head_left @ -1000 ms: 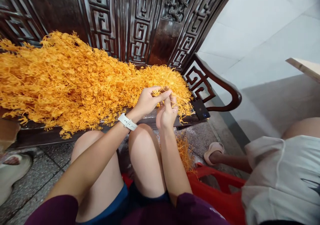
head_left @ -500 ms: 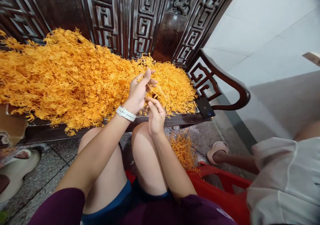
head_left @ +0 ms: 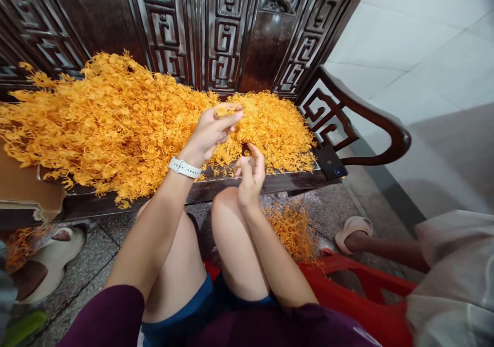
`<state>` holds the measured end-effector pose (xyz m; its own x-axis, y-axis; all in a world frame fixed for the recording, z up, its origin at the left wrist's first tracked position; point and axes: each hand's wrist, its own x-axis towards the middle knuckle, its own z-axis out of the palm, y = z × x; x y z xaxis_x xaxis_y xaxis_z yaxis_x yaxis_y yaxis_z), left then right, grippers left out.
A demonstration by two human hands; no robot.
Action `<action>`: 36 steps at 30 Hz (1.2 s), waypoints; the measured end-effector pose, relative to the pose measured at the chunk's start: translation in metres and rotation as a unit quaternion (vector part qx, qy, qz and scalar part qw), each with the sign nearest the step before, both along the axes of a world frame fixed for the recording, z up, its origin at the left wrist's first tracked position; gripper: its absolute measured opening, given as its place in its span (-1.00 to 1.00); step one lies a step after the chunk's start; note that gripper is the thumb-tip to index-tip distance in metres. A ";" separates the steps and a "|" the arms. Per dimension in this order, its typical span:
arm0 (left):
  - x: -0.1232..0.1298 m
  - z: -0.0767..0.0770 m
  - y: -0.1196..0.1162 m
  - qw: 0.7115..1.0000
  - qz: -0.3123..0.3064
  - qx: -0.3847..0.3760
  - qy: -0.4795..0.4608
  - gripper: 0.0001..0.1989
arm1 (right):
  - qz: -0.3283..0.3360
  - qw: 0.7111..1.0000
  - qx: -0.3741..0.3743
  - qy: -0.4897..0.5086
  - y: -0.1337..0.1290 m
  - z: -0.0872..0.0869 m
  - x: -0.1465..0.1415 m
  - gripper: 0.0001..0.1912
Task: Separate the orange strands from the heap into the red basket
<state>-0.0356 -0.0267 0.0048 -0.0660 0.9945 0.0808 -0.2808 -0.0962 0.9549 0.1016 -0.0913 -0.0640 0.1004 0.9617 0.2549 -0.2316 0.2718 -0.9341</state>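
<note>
Both our left hand (head_left: pixel 210 128), pinching what seems a yellow sprig (head_left: pixel 224 111), and right hand (head_left: pixel 250 175), loosely open, hover by the bench (head_left: pixel 295 182), likely for easy reach of its yellow heap (head_left: pixel 127 126).

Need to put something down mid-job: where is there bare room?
Bare floor shows between the beige shoe and left arm, and between the orange heap and pink shoe. The bench leaves only a narrow strip along its front edge. Crowded: its seat, under the yellow flower pile nearly up to the phone.

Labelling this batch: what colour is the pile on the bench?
The pile is yellow-orange, clearest in the head view.
</note>
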 end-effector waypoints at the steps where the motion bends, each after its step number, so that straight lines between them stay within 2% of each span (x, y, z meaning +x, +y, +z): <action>1: 0.001 0.001 -0.002 1.000 -0.028 0.003 0.003 -0.62 | 0.019 1.000 -0.006 -0.019 0.000 0.000 -0.001 -0.66; 3: 0.004 0.003 -0.006 0.997 -0.079 0.010 -0.003 -0.57 | 0.044 0.998 -0.010 -0.042 0.001 -0.002 -0.003 -0.76; 5: 0.007 0.003 -0.009 0.994 -0.108 0.012 -0.013 -0.58 | 0.037 0.999 -0.007 -0.038 0.002 -0.004 -0.004 -0.80; 9: 0.009 -0.001 -0.007 0.995 -0.098 0.006 0.013 -0.67 | -0.035 0.999 -0.003 -0.010 0.010 -0.007 0.003 -0.78; 16: 0.005 -0.012 -0.002 0.988 -0.101 0.053 0.101 -0.54 | -0.121 0.991 0.049 -0.026 0.026 -0.002 0.026 -0.81; 19: 0.008 -0.017 0.000 0.978 -0.126 0.071 0.151 -0.61 | -0.104 0.991 0.076 -0.044 0.026 0.002 0.029 -0.77; 23: 0.017 -0.022 0.001 0.965 -0.165 0.092 0.183 -0.65 | -0.104 0.983 0.100 -0.110 0.030 0.003 0.030 -0.58; 30: 0.023 -0.021 0.000 0.947 -0.139 0.116 0.267 -0.74 | -0.128 0.977 0.102 -0.134 0.037 0.004 0.034 -0.65; 33: 0.024 -0.025 -0.001 0.932 -0.108 0.137 0.318 -0.67 | -0.133 0.973 0.108 -0.156 0.037 0.003 0.036 -0.62; 36: 0.026 -0.028 -0.002 0.921 -0.105 0.149 0.344 -0.62 | -0.132 0.973 0.108 -0.155 0.038 0.001 0.036 -0.74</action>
<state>-0.0092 -0.0286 -0.0231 0.2952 0.9060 0.3032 0.3391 -0.3961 0.8533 0.1381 -0.0537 -0.0628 0.2236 0.8335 0.5053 0.1564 0.4810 -0.8627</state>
